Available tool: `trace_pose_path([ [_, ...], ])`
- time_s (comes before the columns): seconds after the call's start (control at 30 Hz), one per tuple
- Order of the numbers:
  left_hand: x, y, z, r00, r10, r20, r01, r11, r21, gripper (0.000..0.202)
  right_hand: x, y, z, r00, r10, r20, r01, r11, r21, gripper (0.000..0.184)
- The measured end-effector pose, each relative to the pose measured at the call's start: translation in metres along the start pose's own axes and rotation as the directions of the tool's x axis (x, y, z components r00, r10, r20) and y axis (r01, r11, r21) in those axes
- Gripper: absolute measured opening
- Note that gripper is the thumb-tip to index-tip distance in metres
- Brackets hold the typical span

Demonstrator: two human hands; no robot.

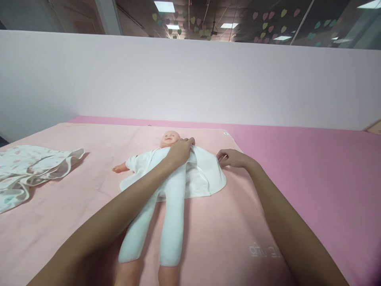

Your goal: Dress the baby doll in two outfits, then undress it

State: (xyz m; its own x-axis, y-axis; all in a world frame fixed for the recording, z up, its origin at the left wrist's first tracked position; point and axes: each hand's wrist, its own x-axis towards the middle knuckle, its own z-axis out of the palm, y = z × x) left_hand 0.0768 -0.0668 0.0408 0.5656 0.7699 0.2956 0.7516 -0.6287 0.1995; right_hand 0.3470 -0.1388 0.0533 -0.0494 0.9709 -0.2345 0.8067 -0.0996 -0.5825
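Note:
A baby doll (170, 137) lies on its back, its head away from me and its legs toward me. One of its arms sticks out of a white short sleeve on the left. The white baby shirt (205, 174) is spread open, with one side laid out to the right. My left hand (181, 151) reaches across the doll, its fingers closed on the shirt near the neck and shoulder. At the shirt's right edge, my right hand (233, 158) pinches the cloth between thumb and fingers. The doll's arm on that side is hidden.
A spotted cloth (35, 167) with a pale border lies crumpled at the left. Under everything is a peach mat (214, 230) on a pink surface (315, 178). A white wall (190, 79) rises behind, with windows above it.

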Motion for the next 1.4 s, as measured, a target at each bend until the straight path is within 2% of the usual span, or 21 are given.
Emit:
trace_pose_path([
  [0.13, -0.002, -0.004, -0.002, 0.999, -0.027, -0.033, 0.025, 0.999, -0.043, 0.045, -0.004, -0.009, 0.003, 1.000, 0.015, 0.000, -0.015, 0.997, -0.080, 0.014],
  [0.3, -0.001, -0.006, -0.002, 0.999, -0.052, -0.009, 0.052, 0.998, -0.042, 0.044, -0.013, -0.028, 0.007, 0.998, -0.008, 0.062, 0.018, 0.989, -0.147, 0.011],
  [0.47, 0.000, -0.010, -0.005, 0.998, -0.059, 0.023, 0.060, 0.997, -0.038, 0.042, -0.018, -0.043, 0.013, 0.997, -0.054, -0.063, 0.037, 0.971, -0.238, 0.011],
  [0.57, 0.000, -0.012, -0.007, 0.997, -0.060, 0.049, 0.062, 0.997, -0.046, 0.042, -0.021, -0.047, 0.013, 0.995, -0.001, -0.102, -0.027, 0.961, -0.276, 0.016],
  [0.7, -0.001, -0.012, -0.007, 0.998, -0.056, 0.027, 0.058, 0.995, -0.086, 0.036, -0.026, -0.047, 0.007, 0.989, 0.073, -0.127, -0.110, 0.945, -0.307, 0.023],
  [0.77, 0.000, -0.012, -0.006, 0.998, -0.053, 0.025, 0.056, 0.992, -0.113, 0.034, -0.030, -0.048, 0.004, 0.994, 0.083, -0.066, -0.100, 0.944, -0.315, 0.028],
  [0.83, 0.001, -0.013, -0.006, 0.999, -0.044, 0.026, 0.048, 0.990, -0.134, 0.032, -0.033, -0.050, 0.002, 0.994, 0.055, 0.094, -0.027, 0.959, -0.283, 0.029],
  [0.93, 0.002, -0.014, -0.004, 0.999, -0.036, 0.026, 0.039, 0.989, -0.141, 0.030, -0.036, -0.052, 0.002, 0.944, -0.027, 0.330, 0.086, 0.982, -0.167, 0.026],
  [1.0, 0.002, -0.015, -0.004, 0.999, -0.036, 0.024, 0.039, 0.991, -0.131, 0.032, -0.034, -0.052, 0.004, 0.916, -0.059, 0.396, 0.116, 0.986, -0.120, 0.033],
  [1.07, 0.001, -0.015, -0.003, 0.999, -0.027, 0.026, 0.030, 0.991, -0.128, 0.035, -0.031, -0.050, 0.005, 0.907, -0.082, 0.414, 0.139, 0.984, -0.108, 0.034],
  [1.13, 0.000, -0.016, -0.003, 0.999, -0.011, 0.033, 0.015, 0.991, -0.136, 0.038, -0.029, -0.047, 0.008, 0.912, -0.099, 0.397, 0.159, 0.980, -0.121, 0.032],
  [1.27, 0.000, -0.016, -0.002, 0.998, 0.009, 0.061, -0.001, 0.992, -0.126, 0.042, -0.041, -0.039, 0.020, 0.948, -0.164, 0.271, 0.214, 0.963, -0.163, 0.034],
  [1.4, 0.000, -0.014, -0.002, 0.997, 0.022, 0.069, -0.015, 0.995, -0.094, 0.043, -0.074, -0.027, 0.036, 0.943, -0.290, 0.160, 0.298, 0.954, -0.026, 0.034],
])
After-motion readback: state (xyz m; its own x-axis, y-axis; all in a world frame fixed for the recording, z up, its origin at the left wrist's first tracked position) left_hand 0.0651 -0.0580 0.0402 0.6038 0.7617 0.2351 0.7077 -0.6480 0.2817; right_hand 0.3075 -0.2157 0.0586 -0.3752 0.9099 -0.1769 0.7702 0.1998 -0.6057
